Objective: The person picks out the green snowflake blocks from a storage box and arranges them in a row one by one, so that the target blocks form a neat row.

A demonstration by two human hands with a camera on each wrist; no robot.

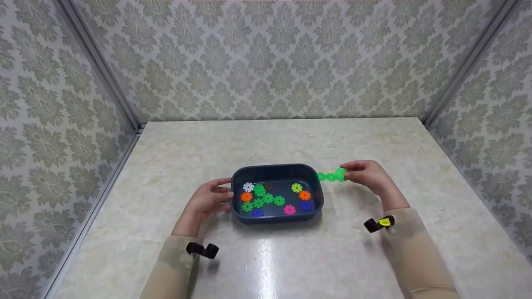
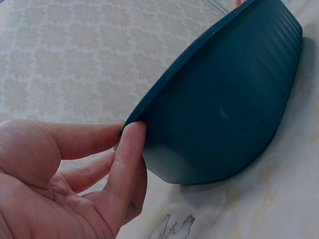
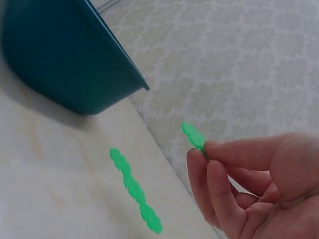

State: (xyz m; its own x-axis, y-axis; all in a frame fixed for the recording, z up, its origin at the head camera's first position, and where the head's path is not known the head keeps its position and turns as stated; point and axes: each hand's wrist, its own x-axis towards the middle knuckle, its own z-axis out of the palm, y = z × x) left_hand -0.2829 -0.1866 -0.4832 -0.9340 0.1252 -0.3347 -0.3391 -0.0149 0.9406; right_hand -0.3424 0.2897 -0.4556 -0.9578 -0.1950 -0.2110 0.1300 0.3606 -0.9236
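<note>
A dark blue plastic tub (image 1: pixel 276 219) stands on the table with flower-shaped notched discs inside. My left hand (image 1: pixel 209 198) pinches its left rim between thumb and fingers, and the left wrist view shows the tub's wall (image 2: pixel 219 109) close up. To the right of the tub, my right hand (image 1: pixel 368 176) pinches a bright green notched disc (image 3: pixel 193 135) between thumb and fingertips. Below that disc a chain of green discs (image 3: pixel 133 189) lies on the table, apart from the hand in the right wrist view. Several green discs (image 1: pixel 269 198) in the tub appear joined.
Loose discs lie around in the tub: a white one (image 1: pixel 248 187), a pink one (image 1: pixel 289 209), a yellow one (image 1: pixel 296 187), and orange, blue and brown ones. The pale marbled table (image 1: pixel 199 145) meets patterned walls (image 1: pixel 274 62) at the back and sides.
</note>
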